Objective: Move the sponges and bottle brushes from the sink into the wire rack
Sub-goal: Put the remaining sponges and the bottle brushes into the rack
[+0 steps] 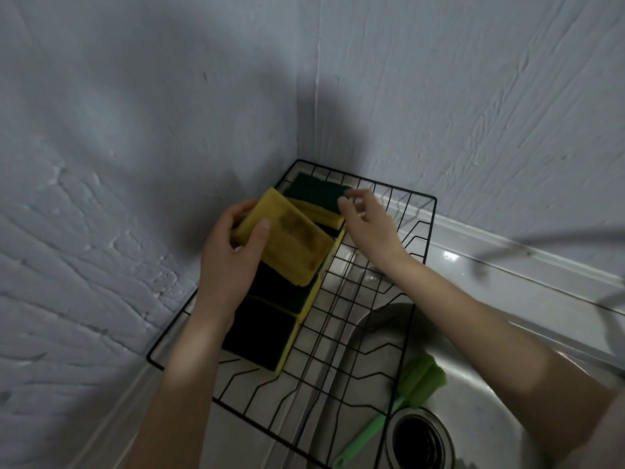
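Note:
A black wire rack (389, 292) lies across the steel sink's (480, 387) left side, in the wall corner. Several yellow-and-green sponges (267, 330) lie in a row along the rack's left part, green side up. My left hand (230, 262) grips a yellow sponge (291, 245), tilted above that row. My right hand (368, 228) hovers over the rack's far end, fingers spread, fingertips touching the edge of the farthest sponge (314, 194). A green bottle brush (406, 397) lies in the sink basin, its foam head against the rack's right edge.
The drain (419, 441) sits at the sink's bottom, beside the brush handle. Textured grey walls close in on the left and back. A blurred faucet (541, 245) reaches in from the right over the sink's rear ledge.

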The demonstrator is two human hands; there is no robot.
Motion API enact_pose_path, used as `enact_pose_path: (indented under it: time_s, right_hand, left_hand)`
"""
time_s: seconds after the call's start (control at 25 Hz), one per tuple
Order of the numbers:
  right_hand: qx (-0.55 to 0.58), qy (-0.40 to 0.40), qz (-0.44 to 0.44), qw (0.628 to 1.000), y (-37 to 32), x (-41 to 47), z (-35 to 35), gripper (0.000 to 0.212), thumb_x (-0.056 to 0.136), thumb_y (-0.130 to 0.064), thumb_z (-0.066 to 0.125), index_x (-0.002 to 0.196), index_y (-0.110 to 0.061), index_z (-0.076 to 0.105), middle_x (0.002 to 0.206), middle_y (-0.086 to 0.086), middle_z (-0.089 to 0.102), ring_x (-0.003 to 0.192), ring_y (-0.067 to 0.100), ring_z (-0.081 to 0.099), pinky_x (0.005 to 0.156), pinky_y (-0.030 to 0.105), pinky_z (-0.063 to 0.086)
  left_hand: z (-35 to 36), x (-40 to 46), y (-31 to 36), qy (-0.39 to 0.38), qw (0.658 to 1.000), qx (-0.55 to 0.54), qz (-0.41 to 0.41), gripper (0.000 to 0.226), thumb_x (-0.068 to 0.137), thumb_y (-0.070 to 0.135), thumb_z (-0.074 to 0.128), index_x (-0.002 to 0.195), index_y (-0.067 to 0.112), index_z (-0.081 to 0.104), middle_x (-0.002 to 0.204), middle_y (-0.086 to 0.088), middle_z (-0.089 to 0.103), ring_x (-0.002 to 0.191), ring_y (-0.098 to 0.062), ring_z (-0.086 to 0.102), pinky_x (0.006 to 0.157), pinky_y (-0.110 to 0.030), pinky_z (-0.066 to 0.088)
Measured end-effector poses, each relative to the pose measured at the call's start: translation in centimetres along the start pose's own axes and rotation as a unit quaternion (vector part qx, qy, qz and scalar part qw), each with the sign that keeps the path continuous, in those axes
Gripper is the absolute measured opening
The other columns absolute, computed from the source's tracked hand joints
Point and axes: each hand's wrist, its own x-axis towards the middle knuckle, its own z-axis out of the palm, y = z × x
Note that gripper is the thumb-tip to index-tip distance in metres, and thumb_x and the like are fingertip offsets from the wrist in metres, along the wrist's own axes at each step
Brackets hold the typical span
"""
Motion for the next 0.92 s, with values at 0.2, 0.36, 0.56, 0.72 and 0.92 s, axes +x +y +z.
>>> enact_pose_path:
  time_s: [0.2,0.36,0.56,0.72,0.92]
  right_hand:
    - [0.189,-0.217,0.207,0.935,-1.3,-2.6,-0.7,0.042,0.092,-0.046,0.031,0.098,-0.013,0.055,0.081,0.006,0.064,0.066,0.013,0.065,0.049,0.016,0.053]
    - [0.173,-0.109,0.12,0.972,-0.4,-3.0,-0.7,0.021,0.09,-0.027,0.049,0.107,-0.016,0.052,0.109,0.012,0.058,0.092,0.018,0.058,0.08,0.026,0.052]
    - [0.048,-0.025,0.033,0.998,0.3,-3.0,0.8,0.02,0.08,-0.025,0.063,0.095,-0.023,0.05,0.107,0.003,0.046,0.076,0.001,0.051,0.066,0.009,0.041]
    - [0.015,-0.024,0.015,0.999,1.2,-2.9,2.0,0.023,0.078,-0.029,0.065,0.094,-0.026,0.049,0.106,0.003,0.039,0.086,0.014,0.055,0.078,0.019,0.043]
    - [0.001,-0.017,-0.014,1.0,1.7,-2.6,2.6,0.025,0.081,-0.025,0.061,0.105,-0.019,0.055,0.104,-0.001,0.037,0.078,0.005,0.052,0.07,0.005,0.043]
  left_hand:
    - [0.9,0.0,0.4,-0.039,0.998,0.027,0.052,0.026,0.088,0.028,0.049,0.108,0.044,0.048,0.12,0.004,0.053,0.103,-0.007,0.053,0.077,-0.019,0.043]
    - [0.7,0.6,-0.5,-0.03,0.992,0.119,0.043,0.031,0.088,0.015,0.044,0.114,0.031,0.052,0.124,0.004,0.046,0.113,-0.009,0.045,0.091,-0.027,0.037]
    - [1.5,1.1,-1.2,-0.012,0.992,0.119,-0.04,0.023,0.092,0.023,0.036,0.09,0.033,0.056,0.098,0.008,0.053,0.096,-0.01,0.044,0.077,-0.022,0.035]
    - [2.1,1.6,-2.0,-0.021,0.987,0.147,-0.056,0.021,0.093,0.03,0.033,0.091,0.025,0.053,0.089,0.009,0.048,0.092,-0.011,0.04,0.077,-0.025,0.028]
    - [2.5,1.7,-2.8,-0.03,0.984,0.166,-0.059,0.038,0.093,0.033,0.035,0.128,0.02,0.041,0.113,0.01,0.046,0.106,-0.008,0.041,0.081,-0.021,0.033]
